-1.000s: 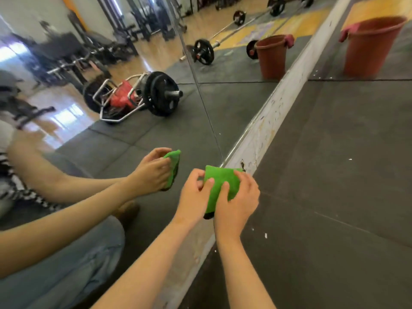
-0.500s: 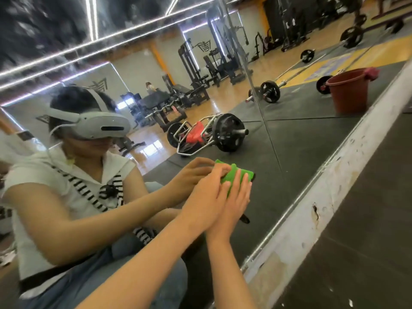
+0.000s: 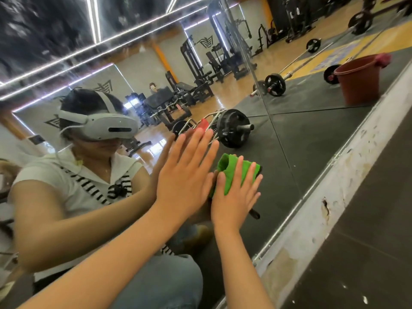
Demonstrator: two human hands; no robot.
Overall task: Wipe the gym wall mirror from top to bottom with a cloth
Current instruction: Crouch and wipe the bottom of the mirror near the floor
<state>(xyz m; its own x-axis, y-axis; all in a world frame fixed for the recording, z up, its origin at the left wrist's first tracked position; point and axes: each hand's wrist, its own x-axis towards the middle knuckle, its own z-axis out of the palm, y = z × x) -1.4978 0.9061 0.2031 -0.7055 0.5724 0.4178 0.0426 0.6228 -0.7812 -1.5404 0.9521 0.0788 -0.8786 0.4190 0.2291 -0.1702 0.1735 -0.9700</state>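
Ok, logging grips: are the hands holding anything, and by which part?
No grip: the right hand, fingers straight, presses the green cloth on the mirror, covering its lower part; left hand holds nothing.

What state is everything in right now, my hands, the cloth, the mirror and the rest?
Green cloth, folded, pressed flat on the mirror's lower part.
Right hand, open, fingers straight, pressing the cloth.
Left hand, open, fingers straight, left of the cloth, holding nothing.
Bucket, seen in the mirror, upright.
Pink rag, draped over the bucket's rim.
Wall base strip, paint chipped.
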